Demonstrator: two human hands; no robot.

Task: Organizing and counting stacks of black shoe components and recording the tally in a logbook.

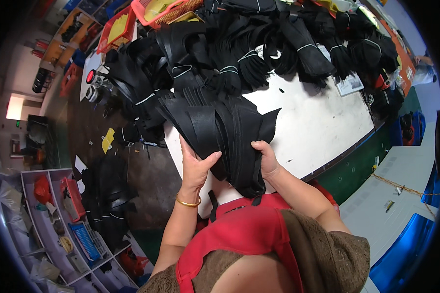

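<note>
Strips of black stuff [232, 134] are held between my left hand [194, 169] and my right hand [269, 162], over the white board [322, 127].

Held strips [239, 139] plain black throughout. Tied bundles [303, 46] beyond, black too; bands [247, 55] whitish. Work surface [322, 122] white, flecked dark. Apron [252, 229] bright red. Top [335, 254] brown, openwork-patterned; bangle [187, 203] gold. Over there, baskets [141, 12] red, pieces inside [117, 28] yellow. Floor [352, 176] deep green. Shelf basket [85, 241] vivid blue.

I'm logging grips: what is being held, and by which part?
A bundle of black strips, by its sides: left hand at its left edge, right hand at its right.
</note>
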